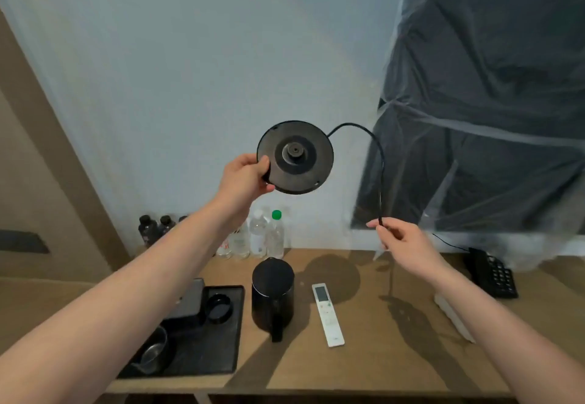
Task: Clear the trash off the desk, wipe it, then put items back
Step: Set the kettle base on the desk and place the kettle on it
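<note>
Left hand (245, 178) fingers clamp kettle base (296, 157) rim; right hand (403, 240) fingers pinch cord (378, 163).

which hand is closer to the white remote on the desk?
Right, by image position. The right hand pinches the kettle base's cord up and right of the white remote. The left hand holds the kettle base higher, up and left of it.

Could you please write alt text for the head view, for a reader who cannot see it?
A person holds a round black kettle base up in the left hand while the right hand pinches its cord. Below, a wooden desk carries a black kettle, a white remote, a black tray, bottles and a phone.
</note>
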